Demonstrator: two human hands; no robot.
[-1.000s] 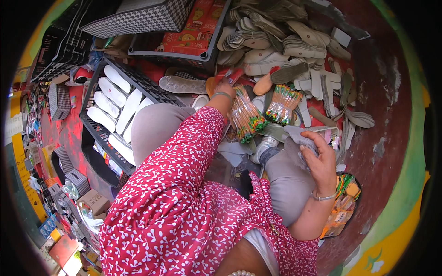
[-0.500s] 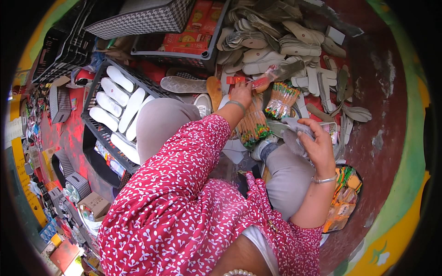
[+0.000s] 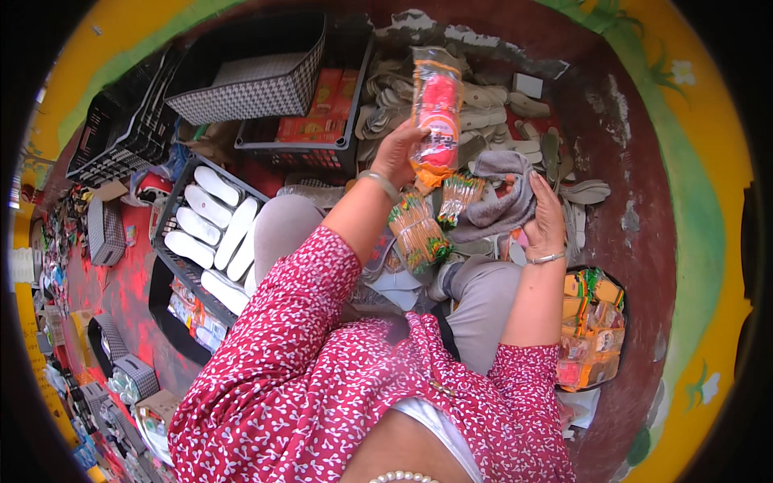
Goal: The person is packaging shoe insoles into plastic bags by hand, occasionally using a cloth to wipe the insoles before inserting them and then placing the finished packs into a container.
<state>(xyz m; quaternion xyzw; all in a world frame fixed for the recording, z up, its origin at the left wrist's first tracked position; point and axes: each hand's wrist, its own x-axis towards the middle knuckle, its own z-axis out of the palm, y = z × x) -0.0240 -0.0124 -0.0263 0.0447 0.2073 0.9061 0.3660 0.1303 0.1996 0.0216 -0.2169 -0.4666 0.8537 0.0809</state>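
Observation:
My left hand [image 3: 401, 153] grips a long clear plastic packet [image 3: 439, 113] with red contents and an orange lower end, held up above a heap of insoles [image 3: 483, 117]. My right hand [image 3: 546, 216] is closed on a grey cloth [image 3: 495, 193], which hangs in folds beside it. Below the packet lie a large bundle of thin orange packs [image 3: 415, 229] with green and red ends and a smaller similar bundle [image 3: 459, 197]. Some of the insoles are hidden behind the packet and the cloth.
On the left, a black crate [image 3: 179, 241] holds several white insoles [image 3: 213, 208]. Behind it stand a houndstooth-patterned box [image 3: 241, 92] and a dark crate [image 3: 298, 157] with red packages. Near my right forearm sits a container of orange packets [image 3: 592, 330].
My left hand has lifted the packet from the heap and turned it upright. My right hand has raised the grey cloth, which now shows more spread out.

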